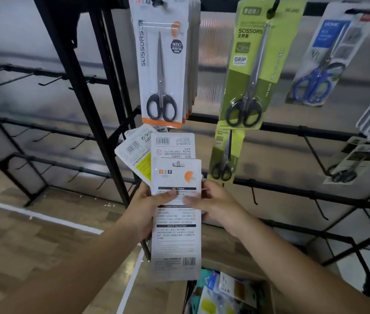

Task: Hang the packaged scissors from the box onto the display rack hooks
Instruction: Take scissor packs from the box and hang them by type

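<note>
Below the rack [102,71], both hands' grips, left hand [150,207] and right hand [215,205], clamp 3 scissor packs [176,236].

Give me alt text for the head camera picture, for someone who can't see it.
Two hands, left and right, hold a fan of scissors packs, backs facing the camera, in front of a black display rack. White, green and blue scissors packs hang above; an open box sits below.

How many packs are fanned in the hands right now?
3: front white pack pinched by both hands, another white pack behind it, a yellow-marked pack fanned leftward. More may hide behind.
</note>
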Demonstrator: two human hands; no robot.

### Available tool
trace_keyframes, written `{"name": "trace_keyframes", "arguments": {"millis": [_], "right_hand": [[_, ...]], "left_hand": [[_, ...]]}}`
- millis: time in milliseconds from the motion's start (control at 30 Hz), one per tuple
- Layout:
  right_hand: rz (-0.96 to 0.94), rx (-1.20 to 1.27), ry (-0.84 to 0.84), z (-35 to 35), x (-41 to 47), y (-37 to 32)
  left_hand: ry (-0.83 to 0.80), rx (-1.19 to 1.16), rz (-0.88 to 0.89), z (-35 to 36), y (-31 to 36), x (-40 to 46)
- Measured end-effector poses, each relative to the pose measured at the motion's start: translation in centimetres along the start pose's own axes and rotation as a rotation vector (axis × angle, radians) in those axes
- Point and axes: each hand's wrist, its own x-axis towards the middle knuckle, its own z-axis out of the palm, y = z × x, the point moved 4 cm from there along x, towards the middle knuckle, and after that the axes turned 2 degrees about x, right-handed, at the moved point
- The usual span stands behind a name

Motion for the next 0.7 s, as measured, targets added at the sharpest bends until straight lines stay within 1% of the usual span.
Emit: {"name": "trace_keyframes", "arguments": {"millis": [67, 133, 200, 333, 433, 600, 700], "right_hand": [[-0.04, 0.033, 0.027, 0.5, -0.8, -0.2], [-0.055, 0.014, 0.051, 0.2, -1.7, -0.4], [-0.064, -0.026, 0.029, -0.2, -2.7, -0.4], [-0.075, -0.063, -0.011, -1.0, -4.4, 0.0], [-0.076, -0.064, -0.014, -1.6, -5.5, 0.3], [-0.099, -0.076, -0.009, -3.2, -7.5, 0.6], [-0.109, -0.054, 0.016, -4.8, -8.5, 0.7]], "left_hand": [[0.002, 0.001, 0.028, 0.9, 0.1, -1.0], [0.016, 0.004, 0.065, 1.6, 0.2, -1.9], [0.043, -0.025, 0.082, 2.2, 0.1, -3.0], [0.074, -0.078, 0.029, 3.2, -0.5, -4.8], [0.14, -0.066, 0.002, 3.7, -1.1, -6.0], [0.24, -0.065, 0.025, 4.5, -2.0, -7.9], [0.262, -0.09, 0.053, 4.6, -2.2, -8.8]]}}
